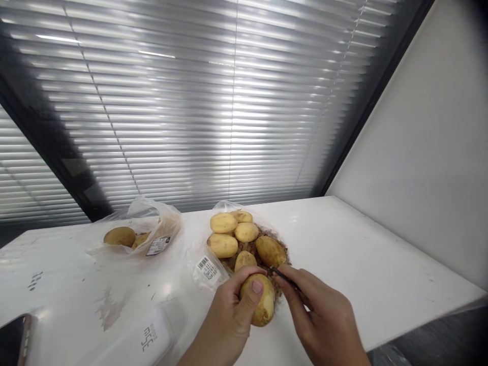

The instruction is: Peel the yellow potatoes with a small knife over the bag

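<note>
My left hand [232, 310] is wrapped around a potato [263, 307], its thumb on top; a pale peeled strip shows on the potato's right side. Close by on the right, my right hand [324, 310] grips a slim black tool [285, 278] whose tip reaches the potato's upper right. Whether it is a peeler or a knife I cannot tell. Just beyond both hands, several pale peeled potatoes [223, 246] and a browner potato [270, 250] rest among dark peel scraps [263, 231] on a clear plastic bag with a barcode label [208, 268].
Another clear bag [168, 221] at the back left holds brown potatoes [120, 236]. A white power bank [147, 335] and a phone [15, 340] lie at the front left of the white table [362, 274]. Blinds [206, 101] stand behind, a white wall [427, 152] to the right.
</note>
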The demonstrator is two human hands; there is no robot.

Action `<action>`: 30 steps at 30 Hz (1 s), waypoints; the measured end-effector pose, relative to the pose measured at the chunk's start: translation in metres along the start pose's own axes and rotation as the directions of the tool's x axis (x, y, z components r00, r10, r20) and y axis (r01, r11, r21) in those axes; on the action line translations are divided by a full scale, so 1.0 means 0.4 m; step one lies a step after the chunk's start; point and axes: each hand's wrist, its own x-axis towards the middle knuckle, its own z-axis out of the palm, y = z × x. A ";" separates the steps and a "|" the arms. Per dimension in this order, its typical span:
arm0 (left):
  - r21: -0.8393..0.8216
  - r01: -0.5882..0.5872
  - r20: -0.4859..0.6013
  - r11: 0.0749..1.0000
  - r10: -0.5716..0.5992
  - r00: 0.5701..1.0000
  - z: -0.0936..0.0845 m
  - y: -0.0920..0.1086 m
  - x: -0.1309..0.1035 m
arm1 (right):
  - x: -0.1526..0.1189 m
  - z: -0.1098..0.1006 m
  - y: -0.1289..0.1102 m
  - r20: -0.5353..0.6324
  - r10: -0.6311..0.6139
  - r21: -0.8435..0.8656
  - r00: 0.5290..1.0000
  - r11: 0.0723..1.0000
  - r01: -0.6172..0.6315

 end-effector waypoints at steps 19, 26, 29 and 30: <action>-0.049 0.068 0.023 0.996 -0.067 0.997 0.001 0.032 -0.003 | -0.037 0.032 0.106 0.158 0.570 0.227 0.806 0.774 -0.592; -0.158 0.060 0.109 0.986 -0.043 0.993 0.000 0.053 -0.012 | -0.083 0.004 0.068 0.134 0.651 0.391 0.747 0.658 -0.643; -0.175 0.057 0.137 0.983 -0.033 0.990 0.000 0.052 -0.011 | -0.092 -0.012 0.039 0.151 0.550 0.383 0.822 0.734 -0.561; -0.183 0.053 0.152 0.982 -0.025 0.988 -0.001 0.050 -0.009 | -0.093 -0.017 0.029 0.161 0.510 0.381 0.845 0.758 -0.530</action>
